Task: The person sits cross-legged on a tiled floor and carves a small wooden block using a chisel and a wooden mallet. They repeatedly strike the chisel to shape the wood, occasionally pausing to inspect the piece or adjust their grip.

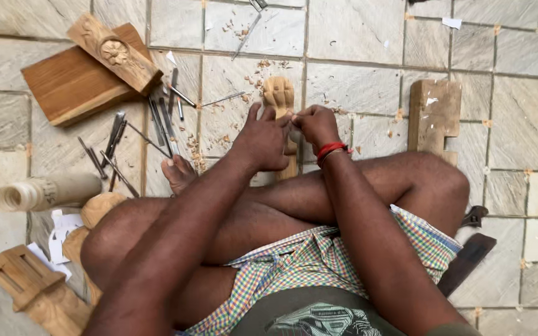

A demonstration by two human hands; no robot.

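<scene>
I sit cross-legged on a stone-tiled floor. My left hand (261, 138) presses down on a pale carved wooden piece (279, 93) whose rounded, fluted top points away from me. My right hand (316, 124), with a red thread band at the wrist, is closed beside it, fingers pinched at the wood; a small tool may be in it but it is hidden. The lower part of the carving runs under both hands toward my legs.
Several metal chisels (163, 118) lie scattered left of my hands. A carved block (114, 53) rests on a wooden plank (73, 84) at back left. A wooden mallet-like block (434, 115) lies right. A paper roll (45, 191), more carved pieces (29, 283) and wood chips lie around.
</scene>
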